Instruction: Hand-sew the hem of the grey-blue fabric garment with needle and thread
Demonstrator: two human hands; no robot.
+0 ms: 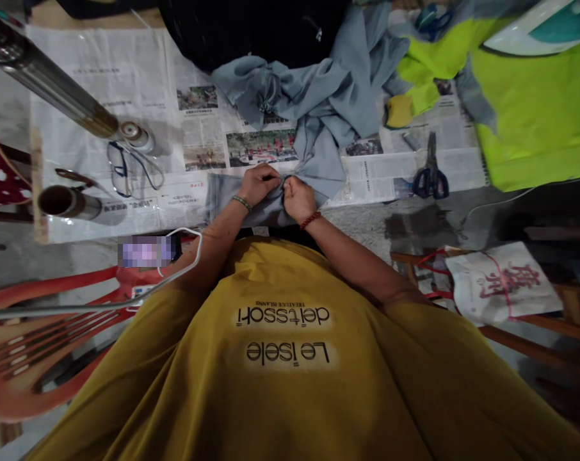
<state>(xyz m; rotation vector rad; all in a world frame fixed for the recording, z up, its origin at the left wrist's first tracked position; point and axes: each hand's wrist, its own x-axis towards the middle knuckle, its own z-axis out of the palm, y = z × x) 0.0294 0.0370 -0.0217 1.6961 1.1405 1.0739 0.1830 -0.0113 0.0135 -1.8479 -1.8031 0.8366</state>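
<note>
A grey cloth garment lies crumpled over the near edge of the newspaper-covered table, with more of its folds spread toward the back. My left hand, with a green bracelet at the wrist, pinches the cloth near the table edge. Right beside it my right hand, wearing a red beaded bracelet, is closed on the same garment, thumb and fingers pressed together. Whether a needle or thread is between the fingertips is too small to make out. Dark-handled scissors lie to the right of the hands.
Eyeglasses and an open metal cup sit on the newspaper at left, beneath a slanting metal pole. Right, an iron rests on a yellow-green garment. A red plastic chair stands left, a wooden one right.
</note>
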